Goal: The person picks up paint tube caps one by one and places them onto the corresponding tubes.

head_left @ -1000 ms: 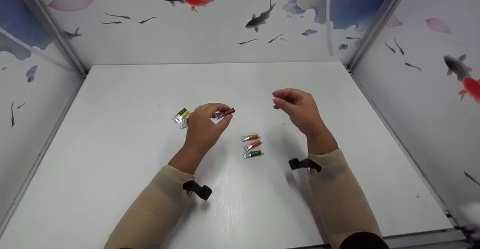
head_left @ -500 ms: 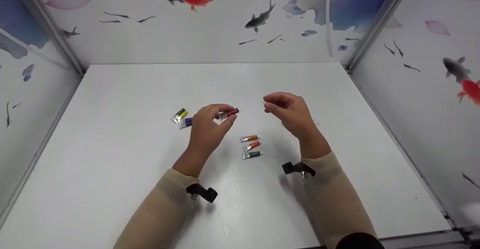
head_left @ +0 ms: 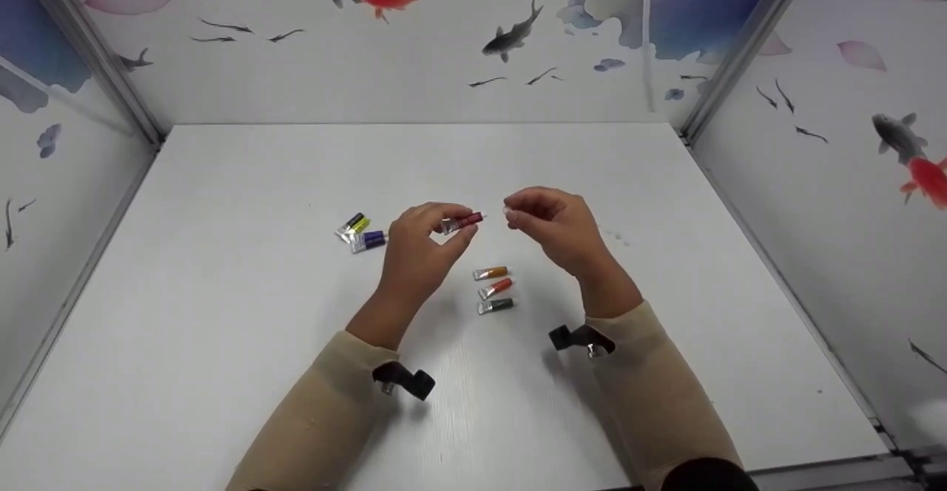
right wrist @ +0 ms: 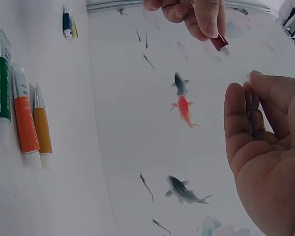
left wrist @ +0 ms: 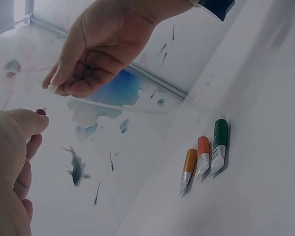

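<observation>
Between thumb and fingers, my left hand (head_left: 422,251) pinches a dark red paint tube (head_left: 468,220) above the table, its bare nozzle pointing right. My right hand (head_left: 558,228) pinches a small white cap (left wrist: 52,88), a short gap away from that nozzle. Below the hands lie an ochre paint tube (head_left: 491,273), an orange paint tube (head_left: 496,288) and a green paint tube (head_left: 496,305), all with white caps on. Most of the red tube's silver end is hidden by my left fingers in the left wrist view.
Left of my left hand, a blue paint tube (head_left: 368,241), a yellow-green paint tube (head_left: 360,226) and a dark paint tube (head_left: 356,220) lie grouped on the white table (head_left: 222,313). Printed panels (head_left: 414,69) with fish wall in the table at the back and sides.
My right hand has moved left with the cap, toward the red tube. My left hand has shifted slightly right with the tube, narrowing the gap and uncovering the blue tube.
</observation>
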{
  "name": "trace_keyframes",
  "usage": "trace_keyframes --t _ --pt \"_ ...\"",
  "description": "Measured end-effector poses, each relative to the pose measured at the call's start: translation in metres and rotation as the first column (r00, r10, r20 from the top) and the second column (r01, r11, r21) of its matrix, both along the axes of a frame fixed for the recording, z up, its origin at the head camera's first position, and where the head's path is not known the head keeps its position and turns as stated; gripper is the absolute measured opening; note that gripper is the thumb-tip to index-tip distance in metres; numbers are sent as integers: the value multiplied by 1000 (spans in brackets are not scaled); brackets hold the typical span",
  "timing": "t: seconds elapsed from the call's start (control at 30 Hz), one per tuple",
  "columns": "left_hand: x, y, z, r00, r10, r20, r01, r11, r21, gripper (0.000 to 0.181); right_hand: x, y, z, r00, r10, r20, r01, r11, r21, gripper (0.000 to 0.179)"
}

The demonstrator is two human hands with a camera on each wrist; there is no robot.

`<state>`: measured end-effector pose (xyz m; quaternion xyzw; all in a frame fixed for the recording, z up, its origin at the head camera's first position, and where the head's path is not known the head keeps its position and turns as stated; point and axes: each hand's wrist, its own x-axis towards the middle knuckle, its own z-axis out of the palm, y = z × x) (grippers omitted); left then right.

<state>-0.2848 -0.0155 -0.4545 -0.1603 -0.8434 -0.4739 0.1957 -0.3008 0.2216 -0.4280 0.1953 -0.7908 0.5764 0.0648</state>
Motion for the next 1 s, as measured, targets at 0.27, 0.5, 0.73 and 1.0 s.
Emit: trace_keyframes --t 0.27,0.5,0.73,1.0 --pt "2 2 2 999 -29 -22 29 1000 3 20 2 -5 -1 1000 25 7 -25 999 -28 16" --pt "3 3 2 1000 -17 -12 17 1000 -10 20 3 -9 -2 999 42 15 -42 999 -21 16" --pt "4 4 2 1000 -20 -11 20 1000 -14 19 4 -10 -2 998 59 15 -58 998 -22 17" --pt "4 3 3 999 -41 -30 41 999 -14 19 3 -10 -3 998 48 39 -48 999 2 16"
